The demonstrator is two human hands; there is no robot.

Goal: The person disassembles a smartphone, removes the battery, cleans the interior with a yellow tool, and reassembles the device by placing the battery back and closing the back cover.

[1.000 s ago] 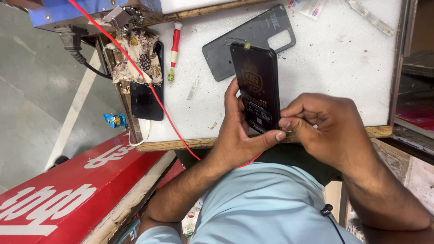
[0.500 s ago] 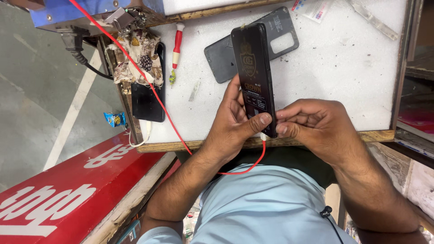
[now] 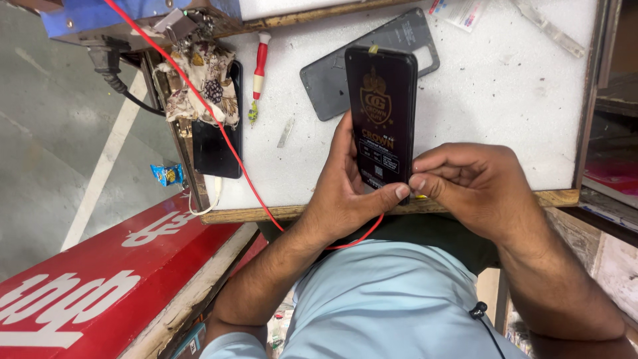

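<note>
White foam sheeting covers the worktop (image 3: 505,100) in front of me, framed by a worn wooden edge, with grey floor off to nine o'clock and a red signboard (image 3: 86,286) with white lettering down at seven o'clock.

I hold a black phone (image 3: 381,119) upright over the near edge of the worktop, its dark face with gold print turned toward me and its top end pointing to twelve o'clock. My left hand (image 3: 345,193) cradles it from the nine o'clock side: the fingers wrap behind the body and the thumb lies across the lower front, closed firmly on the phone. My right hand (image 3: 475,189) comes in from three o'clock, its fingers curled tight and pinched together at the phone's bottom right corner, touching it; whether anything small sits between those fingertips I cannot tell.

Behind the phone, toward twelve o'clock, a dark grey back cover (image 3: 332,83) lies flat on the foam, partly hidden by the phone. At ten o'clock a red-and-white screwdriver (image 3: 258,70) lies lengthwise, and just beside it another black phone (image 3: 216,149) rests at the worktop's left edge under a patterned cloth (image 3: 203,83). A red wire (image 3: 219,126) runs diagonally from the blue box (image 3: 93,16) at eleven o'clock down past my left wrist.
</note>
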